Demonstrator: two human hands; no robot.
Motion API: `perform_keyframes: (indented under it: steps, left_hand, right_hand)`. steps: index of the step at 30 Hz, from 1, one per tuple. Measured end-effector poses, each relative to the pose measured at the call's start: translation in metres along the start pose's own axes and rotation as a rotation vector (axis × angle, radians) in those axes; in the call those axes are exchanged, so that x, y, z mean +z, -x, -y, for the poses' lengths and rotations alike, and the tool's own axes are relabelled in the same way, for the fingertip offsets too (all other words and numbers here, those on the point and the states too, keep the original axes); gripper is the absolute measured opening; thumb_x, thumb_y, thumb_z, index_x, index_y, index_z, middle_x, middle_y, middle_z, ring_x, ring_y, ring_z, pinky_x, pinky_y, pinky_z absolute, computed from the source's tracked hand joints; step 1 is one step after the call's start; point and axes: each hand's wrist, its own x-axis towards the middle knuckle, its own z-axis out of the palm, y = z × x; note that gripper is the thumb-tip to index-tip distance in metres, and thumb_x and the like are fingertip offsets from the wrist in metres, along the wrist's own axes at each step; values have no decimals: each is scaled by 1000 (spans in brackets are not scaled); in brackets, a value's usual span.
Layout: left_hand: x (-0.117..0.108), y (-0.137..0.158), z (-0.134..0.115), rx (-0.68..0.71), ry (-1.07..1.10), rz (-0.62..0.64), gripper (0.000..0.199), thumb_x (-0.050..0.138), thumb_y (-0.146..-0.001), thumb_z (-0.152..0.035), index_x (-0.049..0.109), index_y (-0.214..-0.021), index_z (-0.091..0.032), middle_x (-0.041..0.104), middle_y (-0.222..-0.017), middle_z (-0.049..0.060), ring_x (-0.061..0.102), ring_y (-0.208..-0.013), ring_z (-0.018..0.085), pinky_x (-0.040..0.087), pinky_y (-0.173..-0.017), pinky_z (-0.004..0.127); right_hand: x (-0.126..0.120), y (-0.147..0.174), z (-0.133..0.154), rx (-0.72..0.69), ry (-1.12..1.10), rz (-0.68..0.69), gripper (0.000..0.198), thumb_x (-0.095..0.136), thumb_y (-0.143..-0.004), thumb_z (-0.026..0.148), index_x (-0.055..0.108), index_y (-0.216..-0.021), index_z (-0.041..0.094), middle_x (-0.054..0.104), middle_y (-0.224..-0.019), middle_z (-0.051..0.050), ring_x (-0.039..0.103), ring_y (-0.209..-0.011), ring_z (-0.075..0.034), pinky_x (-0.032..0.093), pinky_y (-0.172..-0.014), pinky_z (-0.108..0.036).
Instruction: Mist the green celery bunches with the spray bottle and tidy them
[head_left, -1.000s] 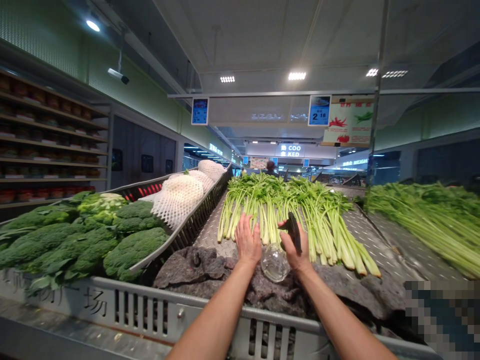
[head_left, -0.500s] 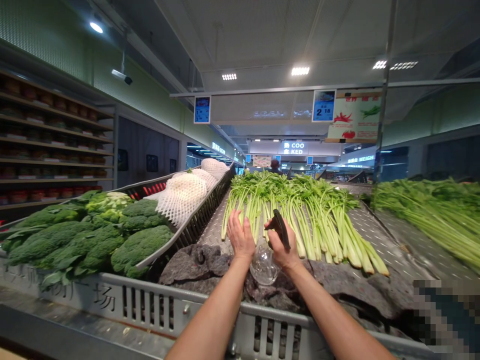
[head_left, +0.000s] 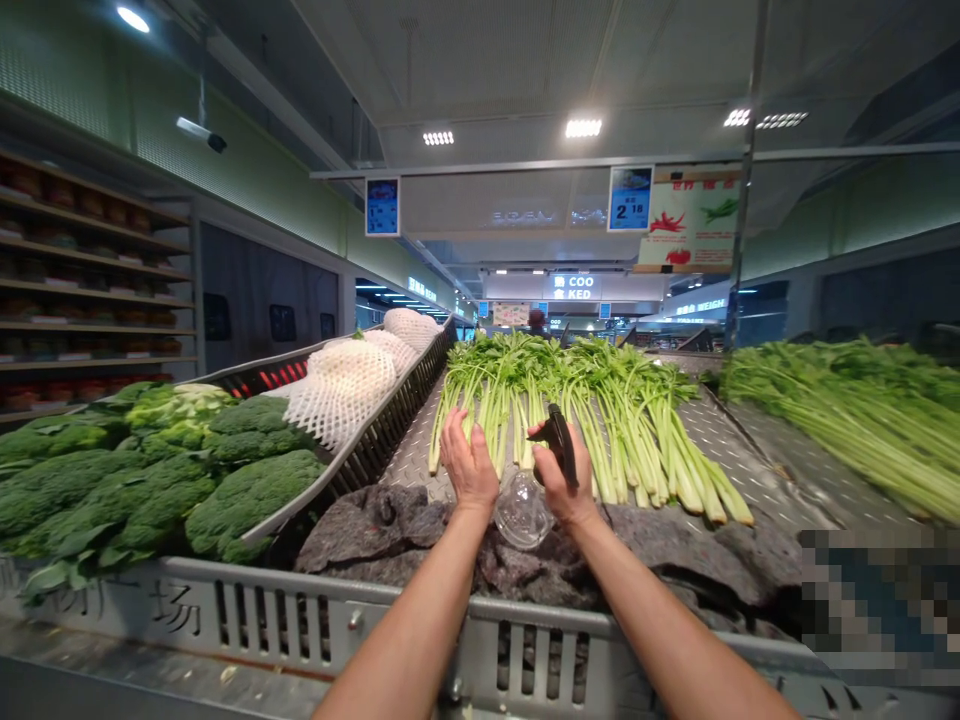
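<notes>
My right hand (head_left: 568, 485) is wrapped round the neck of a clear spray bottle (head_left: 523, 512) with a black trigger head (head_left: 556, 446). The bottle's see-through body hangs upright above the crumpled dark grey cloth. Just left of it, my left hand (head_left: 470, 465) is raised with its fingers apart and nothing in it. Beyond both hands lie bunches of celery (head_left: 637, 430), stalk ends toward me, on a grey patterned metal surface (head_left: 411, 450). My hands cover part of the celery's front ends.
Broccoli (head_left: 255, 490) fills the left side, beside a black crate wall (head_left: 375, 440). Several netted white vegetables (head_left: 349, 385) sit behind it. The grey cloth (head_left: 360, 540) lies along the slotted front rail (head_left: 285, 610). A mirror (head_left: 832, 420) at right reflects celery. Price signs (head_left: 630, 199) hang overhead.
The view has shifted slightly, so the surroundings appear further left and higher. My hands and the spray bottle keep nearly the same pose, with the right hand still gripping the bottle.
</notes>
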Motion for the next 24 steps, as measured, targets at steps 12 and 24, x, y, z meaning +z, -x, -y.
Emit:
perform_keyframes:
  steps: [12,24]
  left_hand:
    - [1,14,-19,-68,487,832,57,54,-65,-24,38,-118,-13,52,-116,11,51,-102,21,39,-90,36]
    - [9,12,-17,-339,664,688,36,57,-63,-26,52,-96,-14,59,-74,1,54,-68,13,45,-65,25]
  right_hand:
    - [-1,-11,-16,178,64,-54,35,53,-66,38,49,-94,17,55,-78,-2,53,-67,-15,44,-64,-29]
    - [-2,-13,6,235,-58,412,80,68,-54,33,31,-124,20,51,-111,-8,52,-95,-20,41,-84,-35]
